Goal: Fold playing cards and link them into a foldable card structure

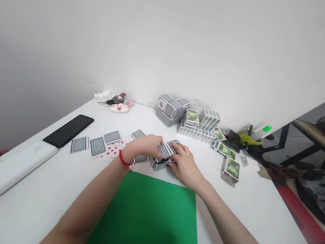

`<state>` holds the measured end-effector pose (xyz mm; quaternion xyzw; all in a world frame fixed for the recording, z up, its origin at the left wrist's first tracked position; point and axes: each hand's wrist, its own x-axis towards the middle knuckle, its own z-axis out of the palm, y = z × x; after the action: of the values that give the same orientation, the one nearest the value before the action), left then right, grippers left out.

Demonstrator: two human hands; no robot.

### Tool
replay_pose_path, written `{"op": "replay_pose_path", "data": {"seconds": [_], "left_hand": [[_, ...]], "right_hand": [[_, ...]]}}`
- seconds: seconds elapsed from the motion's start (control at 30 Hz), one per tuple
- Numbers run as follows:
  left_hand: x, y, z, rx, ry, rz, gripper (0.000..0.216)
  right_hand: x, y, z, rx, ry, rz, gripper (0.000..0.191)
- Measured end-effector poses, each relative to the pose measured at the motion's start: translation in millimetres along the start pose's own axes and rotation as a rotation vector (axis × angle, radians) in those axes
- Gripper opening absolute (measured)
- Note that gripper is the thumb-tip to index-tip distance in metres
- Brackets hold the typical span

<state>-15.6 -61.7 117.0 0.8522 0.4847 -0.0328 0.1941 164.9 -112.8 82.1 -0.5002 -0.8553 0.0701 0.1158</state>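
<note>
My left hand (147, 145) is curved over the left side of a block built of grey-backed playing cards (159, 166), fingers bent onto its top. My right hand (186, 164) grips the same block from the right, its fingertips on the upper cards. Something small and dark shows between the fingertips; I cannot make out what it is. The fingers hide much of the block. Just left of it lie loose grey-backed cards (138, 134), and red diamond cards (112, 152) are spread face up near my left wrist.
Bigger card blocks (170, 109) stand against the wall, beside stacked card boxes (197, 133). More green-and-yellow boxes (231, 170) lie to the right. A green mat (154, 219) covers the front. At left are a phone (69, 130) and a long white device (13, 171); a pink-white case (119, 108) sits behind.
</note>
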Motion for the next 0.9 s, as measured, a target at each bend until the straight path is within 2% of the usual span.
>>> {"op": "replay_pose_path", "data": {"seconds": [0.17,0.3,0.5,0.67,0.77,0.9], "left_hand": [[-1.0,4.6,-0.1,0.044,0.007,-0.010,0.054],[-2.6,6.9,-0.8,0.060,0.012,0.009,0.049],[-2.6,6.3,0.7,0.038,0.026,0.023,0.047],[-3.8,1.4,-1.6,0.029,0.004,0.054,0.044],[-5.0,-1.8,-2.3,0.005,-0.040,0.076,0.054],[-3.7,-1.7,2.0,0.016,-0.087,0.068,0.076]], "right_hand": [[-3.0,10.4,7.5,0.171,0.147,-0.037,0.004],[-4.0,10.7,13.8,0.209,0.242,-0.021,0.004],[-2.4,0.9,19.7,0.125,0.342,0.057,0.014],[-4.6,-4.3,22.9,-0.006,0.388,0.058,0.011],[-7.4,-3.9,27.2,-0.011,0.448,0.060,0.010],[-9.6,-2.6,33.3,-0.025,0.512,-0.013,0.010]]}}
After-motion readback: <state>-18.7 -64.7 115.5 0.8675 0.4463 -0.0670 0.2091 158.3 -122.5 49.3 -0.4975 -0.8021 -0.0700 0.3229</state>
